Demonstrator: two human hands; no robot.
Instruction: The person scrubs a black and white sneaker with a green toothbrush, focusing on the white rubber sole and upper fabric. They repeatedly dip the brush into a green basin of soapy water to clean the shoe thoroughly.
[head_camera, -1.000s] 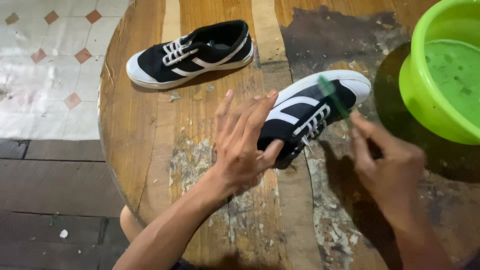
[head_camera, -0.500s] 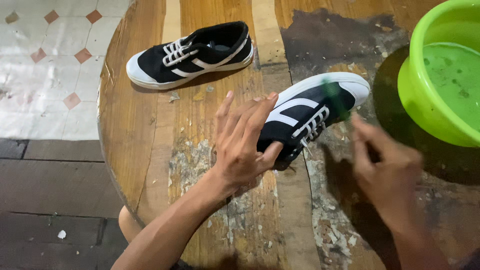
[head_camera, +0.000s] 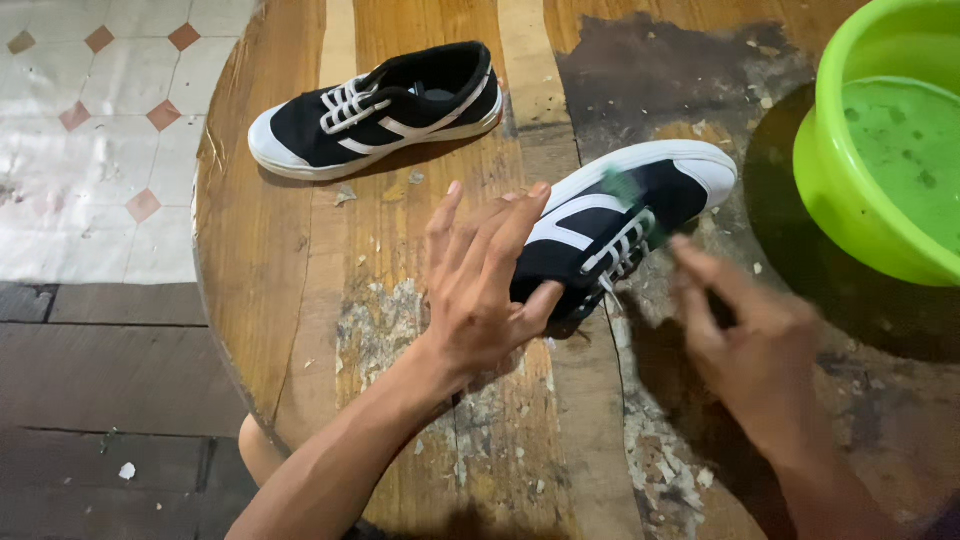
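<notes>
A black sneaker with white stripes, laces and sole (head_camera: 640, 215) lies tilted on its side on the round wooden table (head_camera: 300, 290). My left hand (head_camera: 480, 285) presses on its heel end, fingers spread, thumb under the shoe's edge. My right hand (head_camera: 745, 345) is blurred with motion beside the laces and holds a thin green brush (head_camera: 630, 200) whose head rests on the shoe's upper. A second matching sneaker (head_camera: 375, 110) stands upright further back on the table, apart from both hands.
A bright green plastic basin (head_camera: 880, 150) with water sits at the table's right edge. The tabletop is worn, with peeling finish and a dark wet patch (head_camera: 650, 80). Left of the table is tiled floor (head_camera: 90, 130) and dark floorboards.
My right hand has shifted slightly left and down along the shoe with the brush, blurred in motion. The left hand and both sneakers stay where they were.
</notes>
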